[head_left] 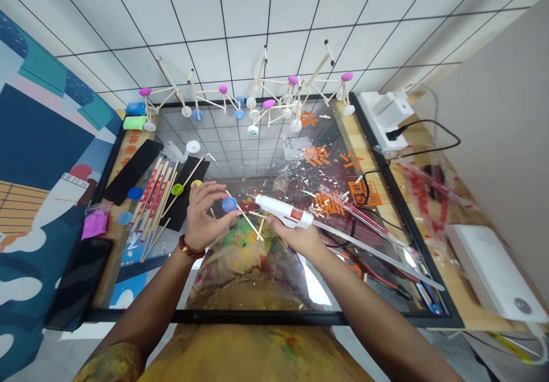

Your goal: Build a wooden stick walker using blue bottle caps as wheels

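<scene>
My left hand (pixel 205 216) pinches a small frame of thin wooden sticks (pixel 250 224) with a blue bottle cap (pixel 229 203) at its upper left end. Fingers of my right hand (pixel 299 238) are wrapped round a white hot glue gun (pixel 285 213), its nozzle aimed left toward the cap and sticks. A long clear glue stick (pixel 377 249) runs out of the gun's back end. Whether the nozzle touches the frame, I cannot tell. Left of my left hand lie more wooden sticks (pixel 156 193), a green cap (pixel 177 188) and a black strip (pixel 192 170).
Several stick models (pixel 268 104) with cap wheels and pink ovals line the back wall. Wood scraps (pixel 319 159) litter the glass top. Red-handled pliers (pixel 381 276) lie at right, near a power strip (pixel 377 122) and white power bank (pixel 493 273). A phone (pixel 79 285) lies left.
</scene>
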Available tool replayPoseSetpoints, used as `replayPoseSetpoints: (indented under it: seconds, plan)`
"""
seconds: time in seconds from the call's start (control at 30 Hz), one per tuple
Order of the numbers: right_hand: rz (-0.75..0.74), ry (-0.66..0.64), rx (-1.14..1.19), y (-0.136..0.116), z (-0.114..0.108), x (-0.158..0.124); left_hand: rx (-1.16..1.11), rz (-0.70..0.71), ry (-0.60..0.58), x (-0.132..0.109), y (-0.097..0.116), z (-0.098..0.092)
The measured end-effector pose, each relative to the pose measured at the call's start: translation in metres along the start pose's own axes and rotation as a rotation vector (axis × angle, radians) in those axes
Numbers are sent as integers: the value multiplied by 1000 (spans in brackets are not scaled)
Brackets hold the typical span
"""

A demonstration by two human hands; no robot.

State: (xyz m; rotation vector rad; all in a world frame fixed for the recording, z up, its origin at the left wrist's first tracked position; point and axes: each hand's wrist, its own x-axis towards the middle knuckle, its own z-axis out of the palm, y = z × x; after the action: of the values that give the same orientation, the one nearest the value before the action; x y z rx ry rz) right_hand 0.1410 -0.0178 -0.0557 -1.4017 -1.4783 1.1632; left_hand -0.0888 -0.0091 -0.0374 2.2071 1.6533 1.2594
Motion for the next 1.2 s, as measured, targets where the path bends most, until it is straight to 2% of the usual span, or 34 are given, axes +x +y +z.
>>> replayPoseSetpoints:
  seconds: [0.1,0.3,0.4,0.6,0.73,0.97,1.2]
  plan:
    - [62,-14,104,-1,0,1,23,-4,-29,0,-3,-1]
    - [104,-16,125,1,1,0,133,-13,-287,-1,-11,-7]
    - [107,-17,128,1,1,0,198,-12,-353,0,-16,-14]
    - [63,-22,147,0,0,0,387,-57,-219,-2,-13,-19]
    - [70,-20,146,0,-1,0,416,-56,-264,-7,-8,-15]
    - [74,-22,112,2,-1,-1,297,-65,-305,-8,-13,-16]
    - [13,-22,12,4,0,-2,298,-122,-260,-8,-7,-11]
